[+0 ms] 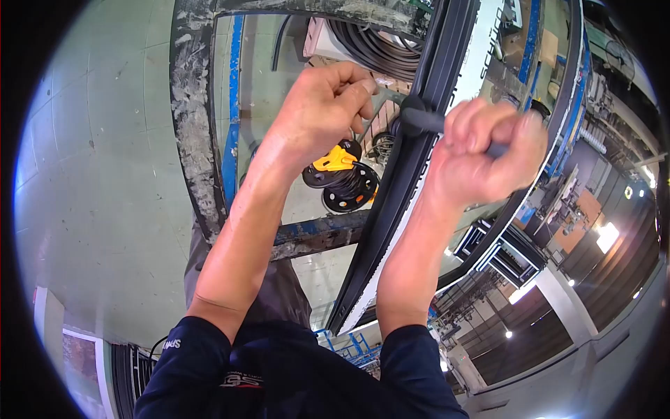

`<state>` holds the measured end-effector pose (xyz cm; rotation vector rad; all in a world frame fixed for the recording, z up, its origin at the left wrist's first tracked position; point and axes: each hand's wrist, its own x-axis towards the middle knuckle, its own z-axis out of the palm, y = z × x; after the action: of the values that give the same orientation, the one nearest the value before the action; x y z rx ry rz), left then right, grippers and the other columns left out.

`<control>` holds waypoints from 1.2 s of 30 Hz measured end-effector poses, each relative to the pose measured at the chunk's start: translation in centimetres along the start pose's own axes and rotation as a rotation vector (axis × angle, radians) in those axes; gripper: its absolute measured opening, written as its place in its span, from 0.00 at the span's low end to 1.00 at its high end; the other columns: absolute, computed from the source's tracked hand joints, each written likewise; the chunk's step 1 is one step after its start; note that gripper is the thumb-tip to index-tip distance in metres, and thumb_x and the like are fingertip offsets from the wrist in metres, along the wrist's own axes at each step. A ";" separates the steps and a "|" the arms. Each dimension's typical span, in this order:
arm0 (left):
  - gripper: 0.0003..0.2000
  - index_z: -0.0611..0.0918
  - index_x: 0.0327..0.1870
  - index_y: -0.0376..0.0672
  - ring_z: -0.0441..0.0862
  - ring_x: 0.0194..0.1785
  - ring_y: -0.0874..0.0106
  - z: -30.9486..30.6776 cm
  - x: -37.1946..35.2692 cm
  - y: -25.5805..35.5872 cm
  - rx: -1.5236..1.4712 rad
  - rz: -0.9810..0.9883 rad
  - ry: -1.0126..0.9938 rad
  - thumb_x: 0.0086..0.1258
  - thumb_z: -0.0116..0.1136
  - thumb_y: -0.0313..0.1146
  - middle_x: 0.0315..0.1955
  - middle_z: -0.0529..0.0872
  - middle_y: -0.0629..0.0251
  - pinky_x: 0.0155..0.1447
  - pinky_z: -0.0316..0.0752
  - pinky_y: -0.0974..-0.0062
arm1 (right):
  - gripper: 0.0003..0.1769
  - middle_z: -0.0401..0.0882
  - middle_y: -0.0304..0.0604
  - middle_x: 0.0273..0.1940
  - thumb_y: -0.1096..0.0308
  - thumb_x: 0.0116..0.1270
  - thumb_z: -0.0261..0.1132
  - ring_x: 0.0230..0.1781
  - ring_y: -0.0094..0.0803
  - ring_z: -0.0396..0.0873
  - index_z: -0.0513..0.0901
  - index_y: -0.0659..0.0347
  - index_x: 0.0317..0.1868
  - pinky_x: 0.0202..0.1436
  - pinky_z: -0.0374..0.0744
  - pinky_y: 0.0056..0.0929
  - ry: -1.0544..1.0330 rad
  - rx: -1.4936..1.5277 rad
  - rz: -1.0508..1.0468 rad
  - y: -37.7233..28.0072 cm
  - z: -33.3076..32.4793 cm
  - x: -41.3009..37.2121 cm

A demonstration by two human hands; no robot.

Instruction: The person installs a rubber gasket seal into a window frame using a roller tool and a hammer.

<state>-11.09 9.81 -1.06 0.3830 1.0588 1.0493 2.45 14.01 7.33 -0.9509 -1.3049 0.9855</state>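
My right hand [488, 150], a little blurred, is wrapped round the handle of a black mallet [413, 117]. The mallet's head lies over the long black frame profile [387, 209], which runs diagonally under both hands. A white strip with black lettering [477, 59] covers the profile's right side. My left hand [328, 105] is to the left of the profile, fingers curled and thumb pressed against them. A thin grey piece shows between its fingertips and the mallet head; I cannot tell whether the fingers hold it.
Under the hands stands a blue-and-black support frame [195, 105] with worn padding. Through it show a black cable reel [349, 190] with a yellow part [335, 159] and a coil of black hose [370, 52]. Stacked dark profiles [506, 258] and workshop equipment stand to the right.
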 end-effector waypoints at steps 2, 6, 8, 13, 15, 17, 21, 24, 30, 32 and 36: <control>0.10 0.83 0.41 0.36 0.77 0.26 0.81 0.0 0.1 0.4 0.026 -0.025 0.023 0.80 0.56 0.34 0.27 0.83 0.70 0.32 0.73 0.81 | 0.17 0.59 0.38 0.13 0.72 0.79 0.50 0.10 0.22 0.55 0.63 0.60 0.26 0.14 0.61 0.24 0.029 -0.006 0.036 -0.9 0.4 -1.8; 0.10 0.84 0.42 0.36 0.78 0.27 0.81 -0.1 -0.1 0.7 0.035 -0.041 0.023 0.80 0.56 0.34 0.27 0.83 0.70 0.33 0.74 0.81 | 0.17 0.59 0.38 0.14 0.70 0.79 0.53 0.11 0.23 0.56 0.63 0.60 0.27 0.14 0.60 0.25 0.002 -0.087 0.037 -1.6 0.7 -3.0; 0.10 0.84 0.42 0.36 0.79 0.28 0.81 -0.3 -0.1 0.9 0.056 -0.016 0.021 0.80 0.56 0.34 0.27 0.83 0.70 0.33 0.74 0.80 | 0.17 0.60 0.38 0.14 0.71 0.78 0.54 0.11 0.23 0.56 0.64 0.60 0.27 0.14 0.61 0.25 -0.011 -0.018 0.018 -0.3 1.1 0.5; 0.10 0.84 0.43 0.36 0.79 0.28 0.80 -0.3 -0.6 1.3 0.078 -0.011 0.038 0.80 0.56 0.34 0.28 0.83 0.70 0.34 0.75 0.80 | 0.17 0.61 0.40 0.14 0.72 0.77 0.53 0.11 0.24 0.58 0.64 0.62 0.26 0.15 0.60 0.26 -0.024 -0.017 -0.032 -1.4 -0.1 -4.2; 0.10 0.84 0.43 0.36 0.79 0.28 0.80 -0.3 -0.5 1.4 0.071 -0.011 0.032 0.79 0.56 0.34 0.28 0.83 0.70 0.35 0.75 0.80 | 0.17 0.62 0.41 0.14 0.73 0.77 0.53 0.12 0.25 0.59 0.64 0.62 0.26 0.15 0.60 0.25 -0.078 0.025 -0.045 -1.4 -0.6 -3.8; 0.10 0.85 0.43 0.36 0.78 0.28 0.80 -0.1 -0.4 1.4 0.072 0.006 0.040 0.79 0.56 0.34 0.28 0.83 0.70 0.35 0.74 0.80 | 0.18 0.62 0.40 0.14 0.72 0.77 0.54 0.12 0.24 0.59 0.64 0.62 0.25 0.16 0.60 0.25 -0.062 0.078 -0.059 -0.4 0.2 -1.4; 0.11 0.85 0.42 0.36 0.77 0.29 0.80 0.3 -0.3 1.3 0.189 0.025 0.037 0.80 0.57 0.35 0.28 0.84 0.70 0.35 0.74 0.80 | 0.13 0.69 0.38 0.19 0.68 0.69 0.58 0.17 0.28 0.65 0.72 0.60 0.24 0.23 0.65 0.28 -0.135 -0.360 0.003 2.7 0.9 -4.1; 0.14 0.85 0.44 0.35 0.78 0.31 0.78 0.3 0.5 0.3 0.188 0.042 0.020 0.80 0.57 0.39 0.30 0.84 0.69 0.36 0.74 0.77 | 0.06 0.81 0.40 0.21 0.75 0.59 0.68 0.23 0.31 0.79 0.82 0.64 0.25 0.33 0.77 0.29 -0.059 -0.614 0.144 0.4 1.9 -9.9; 0.15 0.81 0.52 0.34 0.80 0.36 0.79 1.6 0.4 -0.8 0.394 0.089 -0.154 0.73 0.64 0.35 0.35 0.84 0.68 0.37 0.78 0.76 | 0.08 0.75 0.42 0.19 0.74 0.59 0.70 0.16 0.33 0.74 0.79 0.67 0.28 0.18 0.72 0.31 -0.070 0.010 0.154 -9.1 -3.2 -10.7; 0.15 0.79 0.53 0.34 0.80 0.36 0.80 2.7 0.3 -1.5 0.496 0.086 -0.216 0.70 0.65 0.30 0.35 0.82 0.69 0.37 0.79 0.76 | 0.13 0.73 0.43 0.19 0.67 0.73 0.65 0.15 0.30 0.70 0.74 0.67 0.33 0.18 0.67 0.29 0.076 0.118 0.084 -9.9 -6.1 -10.3; 0.13 0.77 0.51 0.33 0.80 0.35 0.80 3.9 0.3 -2.5 0.554 0.108 -0.219 0.68 0.65 0.25 0.35 0.78 0.71 0.34 0.79 0.76 | 0.07 0.68 0.42 0.22 0.78 0.69 0.58 0.19 0.24 0.64 0.67 0.65 0.35 0.21 0.67 0.26 0.228 -0.263 -0.027 -9.3 -10.8 -7.8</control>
<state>-6.48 9.60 -1.09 0.9891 1.1287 0.7723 13.48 3.68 13.28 -1.2056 -1.2688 0.6713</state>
